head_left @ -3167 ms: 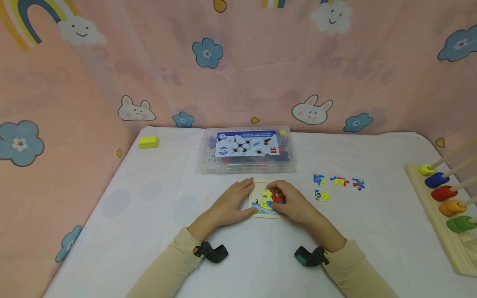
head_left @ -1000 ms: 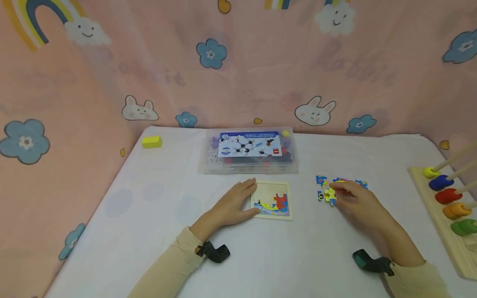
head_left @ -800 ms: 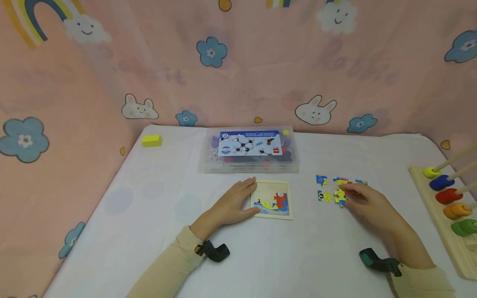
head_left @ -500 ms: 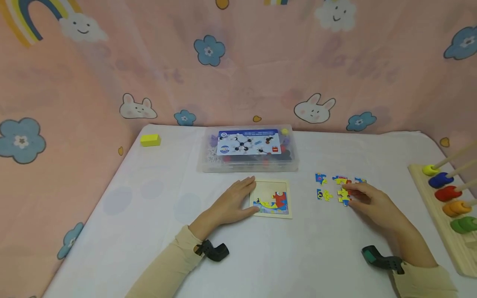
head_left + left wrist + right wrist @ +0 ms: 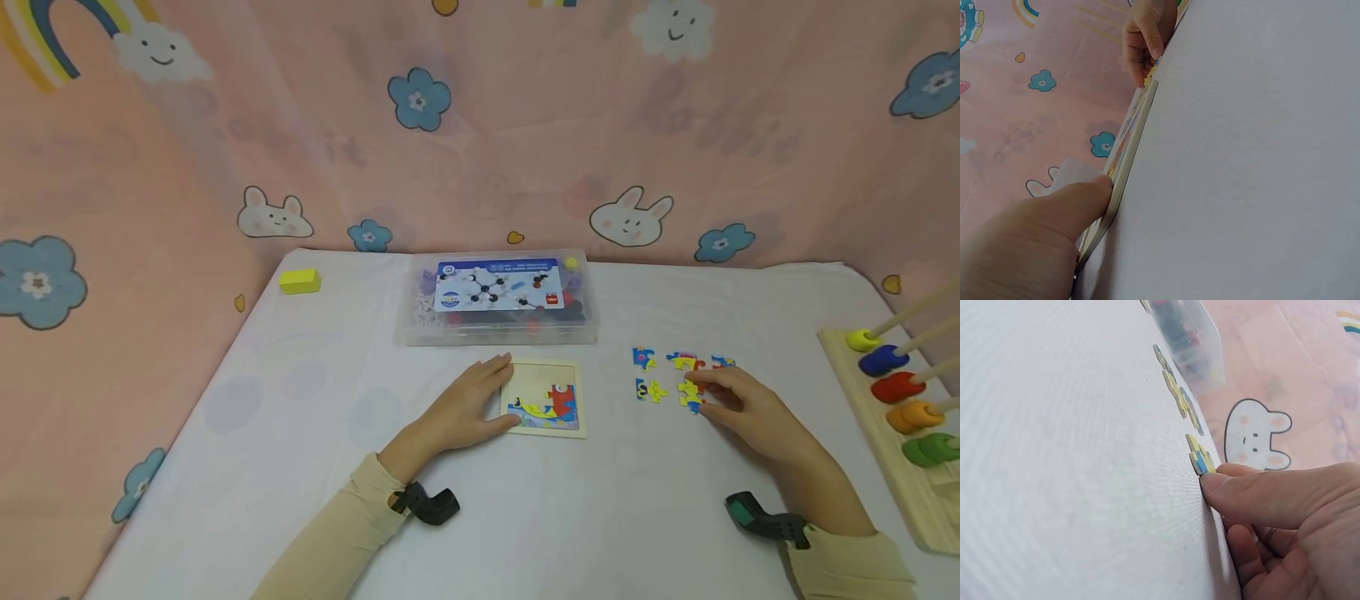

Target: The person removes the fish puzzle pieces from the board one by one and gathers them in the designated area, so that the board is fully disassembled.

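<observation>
A small wooden puzzle tray (image 5: 534,377) lies mid-table, with joined red, yellow and blue pieces (image 5: 558,408) along its lower part. My left hand (image 5: 463,408) rests at the tray's left side, fingers extended, its thumb touching the edge in the left wrist view. To the right, my right hand (image 5: 753,417) pinches a yellow-and-blue puzzle piece (image 5: 1200,461) between thumb and index finger, low at the cloth. Around it lie several loose pieces: a blue one (image 5: 642,358), a yellow one (image 5: 657,392), and a red-and-yellow one (image 5: 681,361). My fingers partly cover others.
Behind the tray stands a clear plastic case (image 5: 495,327) with a molecule-picture label. A yellow block (image 5: 300,282) sits at the back left. A wooden peg board with coloured beads (image 5: 862,433) stands at the right edge. Patterned pink cloth (image 5: 495,125) hangs behind.
My right hand has moved from the tray to the loose pieces on the right, bringing a yellow-and-blue puzzle piece out of the tray. The left hand has stayed at the tray.
</observation>
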Demonstrator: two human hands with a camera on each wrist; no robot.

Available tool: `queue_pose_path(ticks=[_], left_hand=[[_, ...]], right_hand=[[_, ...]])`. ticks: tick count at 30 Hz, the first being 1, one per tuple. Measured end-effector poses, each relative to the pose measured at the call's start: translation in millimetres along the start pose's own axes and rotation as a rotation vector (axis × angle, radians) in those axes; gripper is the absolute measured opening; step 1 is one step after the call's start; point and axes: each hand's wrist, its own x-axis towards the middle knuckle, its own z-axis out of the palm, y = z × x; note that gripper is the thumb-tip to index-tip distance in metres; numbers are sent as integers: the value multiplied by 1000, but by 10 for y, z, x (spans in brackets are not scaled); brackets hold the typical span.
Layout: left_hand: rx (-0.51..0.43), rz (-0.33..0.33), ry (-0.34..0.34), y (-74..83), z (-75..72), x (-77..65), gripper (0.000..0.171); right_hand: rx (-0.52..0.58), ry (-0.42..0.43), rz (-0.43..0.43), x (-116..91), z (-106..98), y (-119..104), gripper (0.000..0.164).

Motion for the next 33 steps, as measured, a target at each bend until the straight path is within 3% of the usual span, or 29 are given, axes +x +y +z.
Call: queue_pose_path(ticks=[11, 17, 26, 33], left_hand=[[-9, -9, -11, 13, -45, -2, 76], [-16, -12, -17, 14, -33, -3, 76], [-6, -12, -13, -12, 11, 10, 77], [-12, -10, -10, -7, 15, 2, 77]], right_hand=[[-23, -18, 32, 14, 4, 1, 40], [16, 6, 24, 4, 16, 26, 40], [18, 5, 141, 3, -33, -7, 46], [51, 19, 108, 14, -55, -97, 45]])
